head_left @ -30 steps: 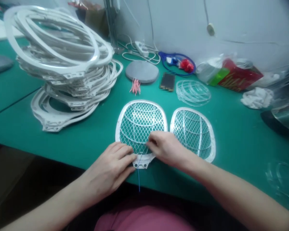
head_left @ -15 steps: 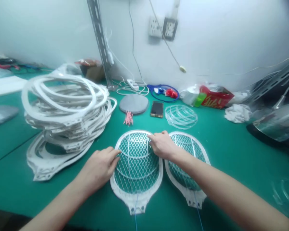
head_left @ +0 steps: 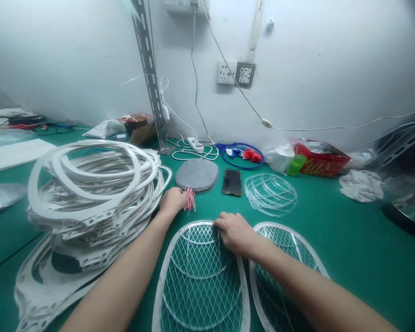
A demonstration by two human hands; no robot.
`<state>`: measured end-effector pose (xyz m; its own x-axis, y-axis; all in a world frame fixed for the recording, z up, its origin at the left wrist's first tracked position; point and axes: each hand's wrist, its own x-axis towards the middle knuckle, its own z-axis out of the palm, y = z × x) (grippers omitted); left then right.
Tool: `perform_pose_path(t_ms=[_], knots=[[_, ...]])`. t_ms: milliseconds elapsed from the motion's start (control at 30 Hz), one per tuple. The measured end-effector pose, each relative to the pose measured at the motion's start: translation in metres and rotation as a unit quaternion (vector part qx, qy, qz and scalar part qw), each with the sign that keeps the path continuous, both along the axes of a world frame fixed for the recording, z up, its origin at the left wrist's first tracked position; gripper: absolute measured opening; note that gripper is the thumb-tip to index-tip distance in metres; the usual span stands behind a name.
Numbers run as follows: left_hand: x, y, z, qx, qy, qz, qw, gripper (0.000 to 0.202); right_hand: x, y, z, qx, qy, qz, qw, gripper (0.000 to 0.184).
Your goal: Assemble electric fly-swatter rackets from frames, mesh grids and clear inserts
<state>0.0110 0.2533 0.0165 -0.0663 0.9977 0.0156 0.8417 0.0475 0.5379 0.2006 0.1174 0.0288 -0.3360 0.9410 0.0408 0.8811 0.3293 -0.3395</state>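
Note:
My left hand (head_left: 173, 200) has its fingers closed at the upper end of a bundle of pink wires (head_left: 191, 201), beside a stack of grey mesh pieces (head_left: 197, 174). My right hand (head_left: 234, 232) pinches the top right part of a white racket frame (head_left: 159, 288) with metal mesh, like that of an electric fly swatter. The right fingertips are partly hidden. A second meshed racket frame (head_left: 314, 253) lies to its right, partly under my right forearm. Both frames lie flat and run out of view at the bottom.
A tall pile of white racket frames (head_left: 86, 198) stands at the left. Clear plastic ribbed rings (head_left: 271, 194) and a dark pixelated rectangle (head_left: 232, 182) lie behind the meshed frames. Farther back are a blue ring (head_left: 240, 157), a red bag (head_left: 321, 159), a white cloth (head_left: 361, 185) and a metal post (head_left: 150, 78).
My left hand has left the left rim of the meshed frame and reached forward to the pink wires. My right hand stays at the frame's top right. The camera view has tilted up.

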Motion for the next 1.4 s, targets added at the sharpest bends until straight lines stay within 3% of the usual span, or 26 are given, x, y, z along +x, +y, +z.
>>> perform_pose_path(t_ms=[100,167,200,300,367,533,600,700,800,867,967,1033,1067,1133,1233,1300,1400], knots=[[-0.001,0.008,0.0,0.025,-0.096,0.002,0.995,0.026,0.01,0.023,0.01,0.011,0.059,-0.051,0.997,0.026],[-0.002,0.007,0.002,0.041,-0.181,-0.006,0.983,0.026,0.014,0.049,0.017,-0.012,0.191,-0.117,0.974,0.026],[-0.002,0.006,0.004,0.04,-0.227,-0.01,0.973,0.026,0.013,0.063,0.02,-0.042,0.286,-0.153,0.945,0.028],[0.0,0.004,0.008,0.015,-0.35,-0.016,0.937,0.027,-0.001,0.102,0.026,-0.144,0.518,-0.234,0.81,0.035],[0.0,0.005,0.01,-0.001,-0.405,-0.016,0.914,0.027,-0.018,0.117,0.026,-0.179,0.558,-0.257,0.768,0.027],[-0.002,0.008,0.006,-0.033,-0.467,-0.013,0.883,0.024,-0.059,0.119,0.015,-0.281,0.517,-0.164,0.791,0.025],[-0.005,0.009,0.003,-0.043,-0.47,0.0,0.882,0.016,-0.064,0.116,0.015,-0.274,0.523,-0.15,0.793,0.021],[-0.01,0.011,0.003,-0.035,-0.48,0.047,0.875,0.014,-0.058,0.116,0.021,-0.223,0.562,-0.159,0.78,0.017],[-0.004,0.015,0.011,-0.046,-0.522,0.084,0.848,0.018,-0.048,0.113,0.026,-0.203,0.596,-0.134,0.765,0.018],[0.006,0.021,0.018,-0.085,-0.56,0.079,0.82,0.018,-0.043,0.109,0.025,-0.198,0.589,-0.112,0.776,0.022],[0.026,0.032,0.028,-0.117,-0.619,0.055,0.775,0.009,-0.034,0.103,0.019,-0.213,0.534,-0.094,0.813,0.027],[0.037,0.033,0.035,-0.097,-0.655,0.041,0.748,0.015,-0.02,0.101,0.019,-0.21,0.512,-0.143,0.821,0.034],[0.042,0.031,0.039,-0.085,-0.67,0.033,0.737,0.019,-0.011,0.1,0.022,-0.192,0.521,-0.183,0.811,0.036],[0.052,0.016,0.049,-0.075,-0.691,0.01,0.718,0.022,0.012,0.096,0.032,-0.132,0.581,-0.249,0.764,0.041],[0.067,-0.028,0.064,-0.088,-0.706,-0.052,0.701,0.025,0.05,0.076,0.057,-0.057,0.666,-0.254,0.699,0.041],[0.075,-0.062,0.072,-0.112,-0.696,-0.115,0.7,0.031,0.074,0.053,0.073,-0.006,0.681,-0.26,0.684,0.04],[0.076,-0.103,0.074,-0.246,-0.621,-0.222,0.711,0.036,0.106,0.002,0.087,0.043,0.678,-0.293,0.673,0.047]])
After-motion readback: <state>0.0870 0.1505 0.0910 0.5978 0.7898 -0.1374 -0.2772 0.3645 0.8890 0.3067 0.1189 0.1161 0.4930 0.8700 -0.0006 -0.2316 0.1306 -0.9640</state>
